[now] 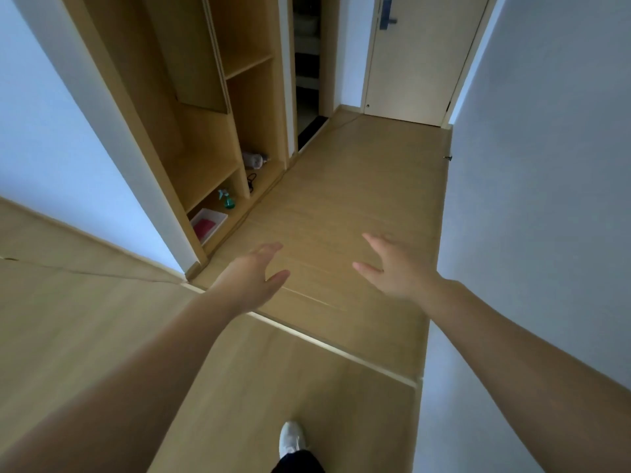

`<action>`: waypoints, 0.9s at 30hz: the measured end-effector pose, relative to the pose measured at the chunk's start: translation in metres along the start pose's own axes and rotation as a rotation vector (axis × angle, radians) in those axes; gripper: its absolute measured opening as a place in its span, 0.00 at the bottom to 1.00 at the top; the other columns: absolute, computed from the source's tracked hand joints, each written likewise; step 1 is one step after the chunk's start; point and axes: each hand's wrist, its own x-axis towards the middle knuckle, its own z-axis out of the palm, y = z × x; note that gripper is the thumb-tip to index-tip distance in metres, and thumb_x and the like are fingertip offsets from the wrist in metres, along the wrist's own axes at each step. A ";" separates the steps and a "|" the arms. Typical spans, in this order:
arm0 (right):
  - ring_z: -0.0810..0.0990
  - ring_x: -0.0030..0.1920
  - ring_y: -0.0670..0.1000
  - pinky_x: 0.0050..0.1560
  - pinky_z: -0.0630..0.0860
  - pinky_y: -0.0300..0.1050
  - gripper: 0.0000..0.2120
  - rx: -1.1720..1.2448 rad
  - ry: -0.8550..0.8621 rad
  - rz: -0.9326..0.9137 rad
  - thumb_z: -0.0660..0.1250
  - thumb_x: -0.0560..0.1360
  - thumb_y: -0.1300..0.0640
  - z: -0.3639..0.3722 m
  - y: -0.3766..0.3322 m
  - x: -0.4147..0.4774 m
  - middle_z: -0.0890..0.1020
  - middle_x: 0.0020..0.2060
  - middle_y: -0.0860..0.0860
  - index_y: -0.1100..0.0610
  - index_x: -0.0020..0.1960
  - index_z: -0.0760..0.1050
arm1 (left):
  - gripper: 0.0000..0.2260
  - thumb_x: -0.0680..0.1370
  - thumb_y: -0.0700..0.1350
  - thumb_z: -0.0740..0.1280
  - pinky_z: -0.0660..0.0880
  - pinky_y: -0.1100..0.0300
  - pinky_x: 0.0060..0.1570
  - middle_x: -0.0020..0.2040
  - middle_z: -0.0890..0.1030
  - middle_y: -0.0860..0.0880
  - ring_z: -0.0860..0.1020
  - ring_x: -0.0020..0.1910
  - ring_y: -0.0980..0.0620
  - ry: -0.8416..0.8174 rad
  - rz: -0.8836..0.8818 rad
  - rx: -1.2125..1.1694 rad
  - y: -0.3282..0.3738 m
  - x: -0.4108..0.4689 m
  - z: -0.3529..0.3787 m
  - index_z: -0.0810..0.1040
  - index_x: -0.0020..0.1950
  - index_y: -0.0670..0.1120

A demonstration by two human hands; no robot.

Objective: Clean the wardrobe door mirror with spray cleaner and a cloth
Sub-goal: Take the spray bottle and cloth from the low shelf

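Note:
A green spray bottle [227,199] with a pale trigger head stands on the bottom shelf of the open wooden wardrobe [205,141] at the left. Beside it lies a white tray [218,215] holding a pink cloth [204,227]. My left hand [252,276] and my right hand [392,268] are stretched out in front of me over the wooden floor, fingers straight and spread, holding nothing. Both hands are well short of the shelf. No mirror shows clearly in this view.
A narrow corridor runs ahead between white walls to a closed door [420,63] with a blue handle. A grey bundle [254,160] and a black cable [252,180] lie on the wardrobe's lower right shelf. My white shoe [291,438] steps toward a floor threshold strip [341,349].

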 end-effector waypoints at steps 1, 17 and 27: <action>0.55 0.77 0.51 0.74 0.56 0.46 0.33 -0.002 0.001 -0.009 0.60 0.80 0.43 -0.002 0.003 0.014 0.57 0.78 0.54 0.55 0.79 0.53 | 0.27 0.78 0.59 0.63 0.66 0.60 0.57 0.72 0.69 0.53 0.73 0.64 0.52 0.008 -0.009 -0.002 -0.004 0.012 0.001 0.61 0.75 0.55; 0.58 0.76 0.52 0.74 0.60 0.53 0.34 -0.093 -0.003 -0.073 0.59 0.78 0.39 -0.035 0.026 0.296 0.59 0.77 0.52 0.53 0.78 0.54 | 0.25 0.79 0.59 0.61 0.69 0.57 0.59 0.67 0.73 0.50 0.75 0.61 0.51 0.012 -0.061 -0.023 -0.089 0.259 -0.024 0.63 0.74 0.54; 0.55 0.77 0.50 0.74 0.57 0.49 0.34 -0.077 -0.049 -0.173 0.58 0.78 0.38 -0.042 0.034 0.417 0.57 0.78 0.50 0.51 0.79 0.53 | 0.25 0.78 0.59 0.61 0.72 0.58 0.56 0.63 0.76 0.52 0.77 0.53 0.56 0.022 -0.131 -0.043 -0.127 0.347 -0.028 0.62 0.73 0.56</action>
